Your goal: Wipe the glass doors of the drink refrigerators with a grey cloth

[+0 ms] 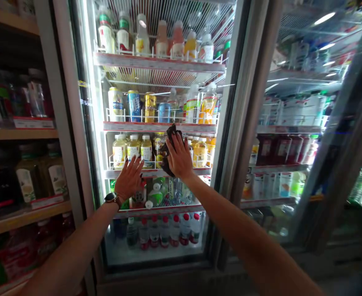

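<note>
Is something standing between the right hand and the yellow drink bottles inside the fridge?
Yes. The glass door of the fridge is between them: the right hand presses on its outer side, and the yellow drink bottles stand behind it. The dark cloth also lies against the glass, under that hand.

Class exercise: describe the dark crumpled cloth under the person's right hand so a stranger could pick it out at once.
Find the lit glass-door drinks cooler in the middle, then its third shelf down, with pale yellow bottles. The right hand is spread there, and under its palm lies the dark crumpled cloth, the only soft, dark thing among the bright bottles.
</note>
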{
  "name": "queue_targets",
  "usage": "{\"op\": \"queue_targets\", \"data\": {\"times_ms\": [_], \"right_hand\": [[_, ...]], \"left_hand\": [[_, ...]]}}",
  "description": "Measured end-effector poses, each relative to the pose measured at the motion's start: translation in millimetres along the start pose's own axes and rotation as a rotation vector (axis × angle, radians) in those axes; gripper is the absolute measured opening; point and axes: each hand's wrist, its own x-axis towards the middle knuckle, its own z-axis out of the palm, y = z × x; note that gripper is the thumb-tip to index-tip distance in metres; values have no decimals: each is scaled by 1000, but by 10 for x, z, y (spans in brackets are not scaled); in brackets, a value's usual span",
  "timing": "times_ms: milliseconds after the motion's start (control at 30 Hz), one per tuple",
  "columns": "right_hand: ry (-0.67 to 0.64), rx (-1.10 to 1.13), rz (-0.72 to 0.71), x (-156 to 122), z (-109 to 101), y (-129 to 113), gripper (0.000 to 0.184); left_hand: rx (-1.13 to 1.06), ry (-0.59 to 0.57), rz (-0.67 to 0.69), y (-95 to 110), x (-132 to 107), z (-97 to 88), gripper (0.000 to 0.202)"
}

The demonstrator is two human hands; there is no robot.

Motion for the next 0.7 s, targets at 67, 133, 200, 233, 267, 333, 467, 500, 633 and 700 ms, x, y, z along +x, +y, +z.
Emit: {"op": "queue_targets", "data": {"times_ms": [67,133,200,233,267,333,467,500,633,700], "right_hand": [[-23,24,17,-363,195,-284,74],[-103,50,-107,-887,380,-559,74],[-165,74,-265,-1322,473,-705,68],[-181,86,-329,-1432,476,-707,65],[-193,99,-379,-1446,455,-663,64],[-200,107,-418,-1195,362,-458,66],[-47,54,-187,-213,147,25,77],[4,41,-107,-54,119,79,78],[-19,36,-128,-327,168,-114,80],[-113,57,-337,-868,215,-331,78]], "left_hand": [[20,11,5,-1,-1,13,64],[28,17,7,-2,-5,33,66],[26,17,10,-8,-10,59,67],[23,17,11,-13,-13,72,69],[21,17,12,-18,-15,84,70],[19,22,13,-29,-18,100,73],[33,47,26,-38,-12,94,79],[39,53,30,-37,-9,88,81],[55,61,33,-25,-12,77,83],[59,60,32,-14,-24,83,83]]}}
